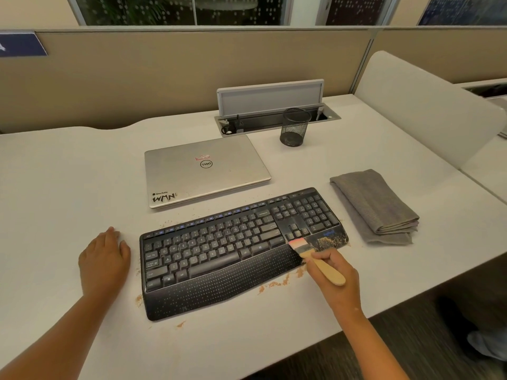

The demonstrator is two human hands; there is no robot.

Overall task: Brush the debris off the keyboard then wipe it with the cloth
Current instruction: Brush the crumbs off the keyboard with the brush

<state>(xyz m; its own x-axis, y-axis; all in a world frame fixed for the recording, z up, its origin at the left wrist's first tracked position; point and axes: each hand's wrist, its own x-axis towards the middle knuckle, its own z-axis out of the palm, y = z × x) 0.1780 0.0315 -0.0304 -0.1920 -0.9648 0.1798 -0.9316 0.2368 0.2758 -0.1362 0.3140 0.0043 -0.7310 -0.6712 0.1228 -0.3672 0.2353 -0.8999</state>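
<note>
A wooden-handled brush (315, 257) is gripped in the right hand (333, 272), fingers curled round the handle, with its bristles laid on the near right corner of the black keyboard (233, 248), just below the arrow keys. A patch of tan debris (329, 240) is seen on that same corner, right of the bristles, and more crumbs are scattered on the white bench (68, 187) along the keyboard's near edge and at its near left corner. The left hand (105, 259) is rested flat on the bench just left of the keyboard, fingers relaxed and holding nothing. A folded grey cloth (375, 204) is laid untouched just right of the keyboard; a closed silver laptop (204, 170) lies behind it. The brushing step is judged to be in hand and nearly finished: the remaining patch calls for a sweep off the right edge, after which the cloth is to be taken up.
</note>
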